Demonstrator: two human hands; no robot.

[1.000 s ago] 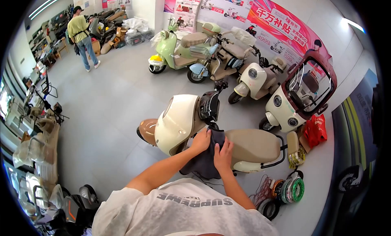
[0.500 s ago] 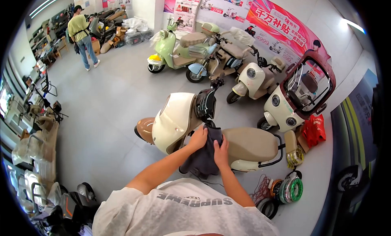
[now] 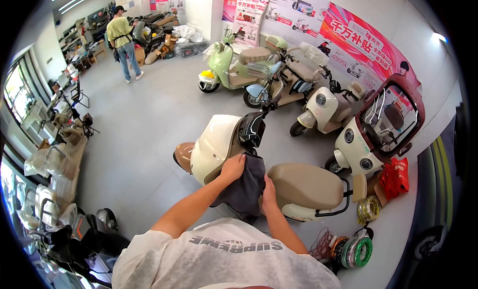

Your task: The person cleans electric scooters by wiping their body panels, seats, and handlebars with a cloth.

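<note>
A dark grey cloth (image 3: 243,190) hangs between my two hands, in front of a cream scooter (image 3: 214,142). At the cloth's upper left edge, the fingers of my left hand (image 3: 232,168) are closed on it, just below the black handlebar part (image 3: 251,129). My right hand (image 3: 269,192) grips the opposite edge, close to the front of the tan seat (image 3: 304,185). The cloth covers part of the scooter's middle, and its lower end falls near my shirt.
Several parked scooters (image 3: 239,65) stand ahead, with a cabin-type vehicle (image 3: 356,144) to the right. Coils of cable (image 3: 356,251) lie on the floor at lower right. A person in a yellow top (image 3: 119,35) stands at the back left. Wrapped parts (image 3: 50,162) line the left side.
The cloth is spread wider, with my hands farther apart. My left hand has moved slightly left. The camera view has turned, shifting the room to the right in the picture.
</note>
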